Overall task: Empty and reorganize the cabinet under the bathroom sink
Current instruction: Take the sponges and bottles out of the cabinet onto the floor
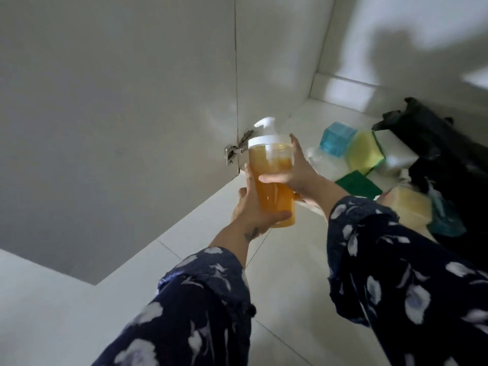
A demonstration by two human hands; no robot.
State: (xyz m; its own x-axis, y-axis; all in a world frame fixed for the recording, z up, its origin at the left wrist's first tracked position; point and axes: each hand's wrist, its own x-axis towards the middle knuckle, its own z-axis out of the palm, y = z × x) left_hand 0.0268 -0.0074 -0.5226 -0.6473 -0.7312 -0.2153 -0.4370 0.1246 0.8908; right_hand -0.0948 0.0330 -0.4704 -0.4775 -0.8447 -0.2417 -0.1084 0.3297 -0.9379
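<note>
Pale glossy floor tiles (pixel 277 286) are seen below a grey panel (pixel 105 114) carrying a metal hinge (pixel 233 151). White walls (pixel 396 35) are crossed by a dark shadow (pixel 390 46); the light is dim.

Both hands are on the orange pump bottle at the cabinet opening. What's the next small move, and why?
Probably set the clear pump bottle of orange liquid down upright on the white shelf, left of the yellow sponges. The left hand and right hand both grip it, and that spot looks bare.
</note>
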